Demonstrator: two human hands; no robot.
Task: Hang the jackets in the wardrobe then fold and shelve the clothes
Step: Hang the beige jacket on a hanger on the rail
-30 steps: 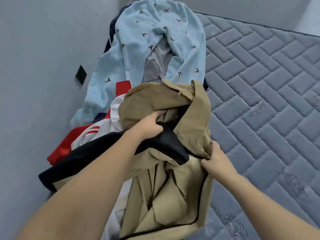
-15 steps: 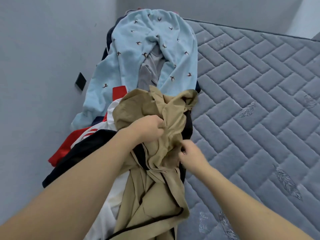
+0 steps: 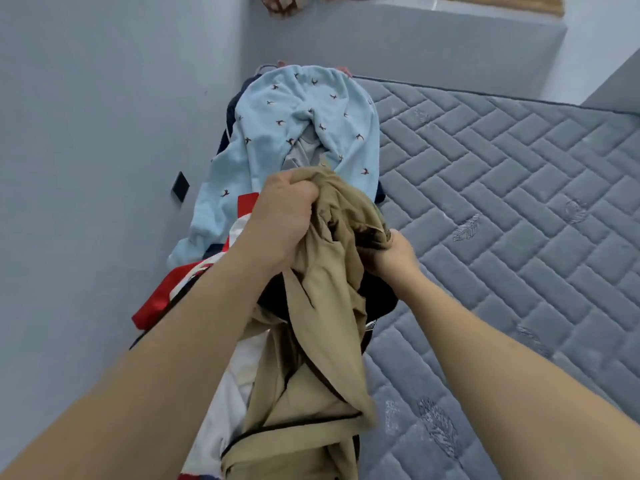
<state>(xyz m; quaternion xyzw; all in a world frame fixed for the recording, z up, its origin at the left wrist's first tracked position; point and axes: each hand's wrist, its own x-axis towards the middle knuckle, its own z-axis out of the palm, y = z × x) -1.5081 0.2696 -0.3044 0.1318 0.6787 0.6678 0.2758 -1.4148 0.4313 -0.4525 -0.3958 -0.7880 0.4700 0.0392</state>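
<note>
Left hand (image 3: pixel 284 216) and right hand (image 3: pixel 391 254) both clutch the soft, floppy tan jacket (image 3: pixel 322 334); its collar looks the best hold.

A bedroom in a home: a bare quilted grey mattress (image 3: pixel 485 209) fills the view from 1 to 5 o'clock, pushed into the corner of plain pale walls (image 3: pixel 86 116). Loose clothes (image 3: pixel 294 126) (pyjama-like, bird-printed) lie heaped along its wall side toward 12 o'clock.
</note>
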